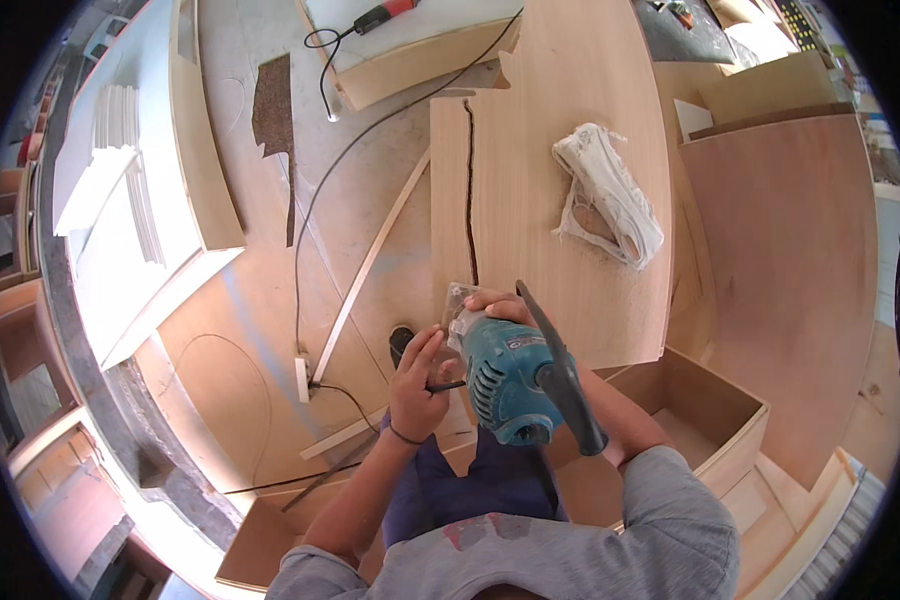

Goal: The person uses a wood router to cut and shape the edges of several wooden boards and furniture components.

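The trimmer (510,375), a teal power tool with a clear base, sits at the near edge of the plywood panel (560,200), at the near end of a dark cut line (469,190) that runs toward the panel's far edge. The right hand (500,305) is closed over the trimmer's front, holding it. The left hand (418,385) rests against the tool's left side, fingers loosely curled around a thin dark pencil (446,386). The step in hand appears to be setting the tool at the cut. The next move likely calls for a firm two-handed grip and a base flat on the panel. A bundle of white rags (610,195) lies toward the panel's right edge, and a cord (305,230) crosses the floor.
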### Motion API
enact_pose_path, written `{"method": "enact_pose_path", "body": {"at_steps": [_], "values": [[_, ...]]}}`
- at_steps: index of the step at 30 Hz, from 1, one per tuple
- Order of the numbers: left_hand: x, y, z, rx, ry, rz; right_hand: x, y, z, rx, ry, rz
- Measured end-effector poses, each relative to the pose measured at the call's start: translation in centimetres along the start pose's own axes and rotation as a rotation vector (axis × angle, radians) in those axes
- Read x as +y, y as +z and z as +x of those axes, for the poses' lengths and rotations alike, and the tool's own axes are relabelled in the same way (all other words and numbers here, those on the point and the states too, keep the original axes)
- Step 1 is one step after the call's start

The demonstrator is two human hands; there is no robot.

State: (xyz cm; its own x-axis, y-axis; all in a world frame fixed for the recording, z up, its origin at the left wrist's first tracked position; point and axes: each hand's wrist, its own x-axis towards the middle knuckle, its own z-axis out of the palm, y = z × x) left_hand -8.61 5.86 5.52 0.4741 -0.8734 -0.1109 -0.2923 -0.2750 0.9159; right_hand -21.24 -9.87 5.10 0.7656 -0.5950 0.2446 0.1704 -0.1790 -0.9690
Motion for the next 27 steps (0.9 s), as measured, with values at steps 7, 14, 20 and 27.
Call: {"method": "enact_pose_path", "body": {"at_steps": [7, 14, 20, 27], "values": [[-0.1, -0.8, -3.5, -0.052, 0.038, 0.066, -1.1, 1.5, -3.2, 0.004, 0.05, 0.068], [3.1, -3.5, -8.8, -0.164, 0.074, 0.083, -5.7, 5.7, -7.8, 0.276, 0.09, 0.299], [6.5, -6.5, -13.2, -0.249, 0.072, -0.046, -13.1, 7.1, -9.2, 0.495, -0.039, 0.025], [0.4, -4.4, -12.8, -0.872, 0.015, 0.027, -24.0, 2.9, -7.6, 0.806, -0.228, -0.152]]}}
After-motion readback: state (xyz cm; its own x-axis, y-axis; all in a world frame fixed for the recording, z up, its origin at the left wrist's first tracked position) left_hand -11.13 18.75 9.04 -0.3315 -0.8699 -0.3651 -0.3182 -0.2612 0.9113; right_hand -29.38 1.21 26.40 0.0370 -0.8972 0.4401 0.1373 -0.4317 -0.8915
